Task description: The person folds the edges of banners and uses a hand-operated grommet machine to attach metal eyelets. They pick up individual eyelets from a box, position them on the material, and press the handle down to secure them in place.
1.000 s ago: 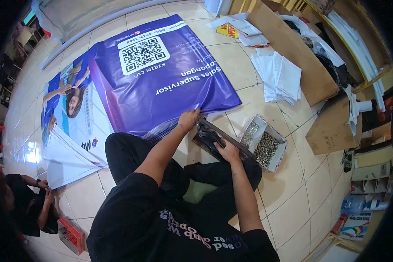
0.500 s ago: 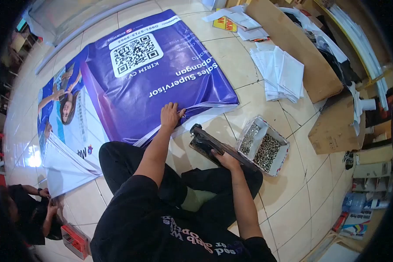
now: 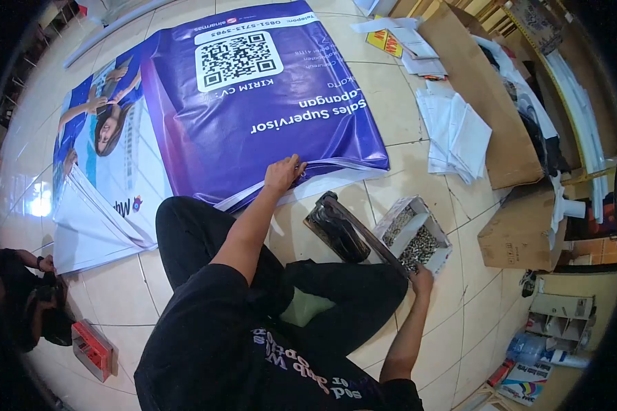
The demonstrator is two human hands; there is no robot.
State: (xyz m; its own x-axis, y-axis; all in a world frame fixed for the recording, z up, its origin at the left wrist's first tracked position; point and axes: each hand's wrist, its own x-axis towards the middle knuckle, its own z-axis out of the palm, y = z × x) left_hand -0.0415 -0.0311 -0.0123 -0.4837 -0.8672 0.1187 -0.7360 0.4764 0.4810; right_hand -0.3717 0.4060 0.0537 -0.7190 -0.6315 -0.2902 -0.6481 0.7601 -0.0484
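My left hand point(image 3: 285, 174) is closed on the near hem of a purple printed banner point(image 3: 206, 137), fingers curled over the folded white edge. A black hand press with a long metal lever point(image 3: 363, 233), which looks like an eyelet press, rests on the floor by my right knee. My right hand point(image 3: 422, 279) is at the near corner of a small box point(image 3: 448, 252) of metal eyelets point(image 3: 421, 245). Its fingertips dip over the box's rim beside the lever's end, bent together; what they hold, if anything, is hidden.
White folded sheets point(image 3: 452, 133) lie on the tiles beyond the box. Cardboard boxes point(image 3: 517, 226) stand at the right. A white banner part with a printed picture point(image 3: 113, 178) spreads left. At lower left another person point(image 3: 34, 294) sits near a red tray point(image 3: 92, 349).
My right hand has left the press lever and moved right and down to the eyelet box. My left hand still grips the banner hem. The view has shifted somewhat.
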